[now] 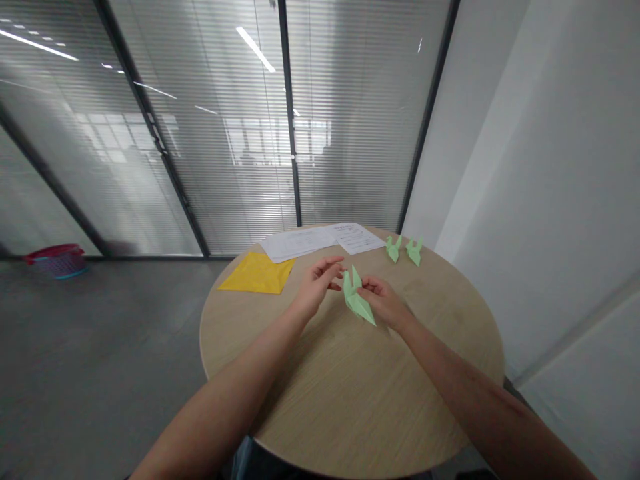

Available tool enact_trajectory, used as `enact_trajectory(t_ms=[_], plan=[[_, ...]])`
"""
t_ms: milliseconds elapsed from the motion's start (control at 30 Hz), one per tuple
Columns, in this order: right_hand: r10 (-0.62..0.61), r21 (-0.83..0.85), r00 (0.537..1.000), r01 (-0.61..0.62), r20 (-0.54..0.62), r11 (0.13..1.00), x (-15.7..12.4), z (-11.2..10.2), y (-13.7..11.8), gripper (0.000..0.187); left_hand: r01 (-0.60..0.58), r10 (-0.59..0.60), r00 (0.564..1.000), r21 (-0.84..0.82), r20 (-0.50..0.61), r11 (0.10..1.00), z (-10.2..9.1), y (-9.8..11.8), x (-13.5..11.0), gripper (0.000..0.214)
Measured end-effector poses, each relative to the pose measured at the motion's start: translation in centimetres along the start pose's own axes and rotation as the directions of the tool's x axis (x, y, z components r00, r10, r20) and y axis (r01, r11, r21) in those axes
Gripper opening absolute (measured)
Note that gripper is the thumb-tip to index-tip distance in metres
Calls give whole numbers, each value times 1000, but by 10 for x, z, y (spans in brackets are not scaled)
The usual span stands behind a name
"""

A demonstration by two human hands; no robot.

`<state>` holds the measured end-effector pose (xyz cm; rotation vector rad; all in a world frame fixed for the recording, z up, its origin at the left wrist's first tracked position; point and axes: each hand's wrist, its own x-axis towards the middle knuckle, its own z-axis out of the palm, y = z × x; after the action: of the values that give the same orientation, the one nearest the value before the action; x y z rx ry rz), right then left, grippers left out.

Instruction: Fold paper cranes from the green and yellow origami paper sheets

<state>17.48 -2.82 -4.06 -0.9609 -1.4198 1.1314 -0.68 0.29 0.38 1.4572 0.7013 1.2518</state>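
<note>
A light green origami crane (pixel 356 301) is held above the middle of the round table, its pointed parts sticking up and down. My right hand (pixel 383 299) pinches its right side between thumb and fingers. Just left of the crane is my left hand (pixel 320 281), fingers stretched out and apart, the tips close to the crane's upper left point. Whether those fingertips touch the paper I cannot tell. Two smaller-looking green folded cranes, one (pixel 393 249) beside the other (pixel 415 252), stand near the table's far right edge.
The round wooden table (pixel 350 400) carries a yellow sheet (pixel 260 273) at the left and printed white papers (pixel 300 243) along the far edge. A glass partition with blinds (pixel 240 133) rises behind, a white wall (pixel 560 167) at right. A red and blue basket (pixel 57 261) sits on the floor.
</note>
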Motion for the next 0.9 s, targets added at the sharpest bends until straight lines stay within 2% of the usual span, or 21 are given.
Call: enact_trajectory(t_ms=[100,167,367,700,900], plan=[[-23,-32,999,22,-46,999,2,-2,2,20,25,-26,999,-36,-36,999,-3,0,0,40],[-45,-46,997,42,-66,998,4,-4,4,21,35,-34,999,9,-38,999,-4,-1,0,39],[-64,-102,995,56,-72,993,7,-5,10,22,45,-52,996,104,74,994,1,-8,1,35],[-139,-295,990,130,-11,947,4,-2,9,23,-9,9,1000,171,2,985,3,-9,0,23],[-177,-274,979,144,-100,951,7,-4,9,24,0,-3,1000,225,11,974,4,-11,1,35]])
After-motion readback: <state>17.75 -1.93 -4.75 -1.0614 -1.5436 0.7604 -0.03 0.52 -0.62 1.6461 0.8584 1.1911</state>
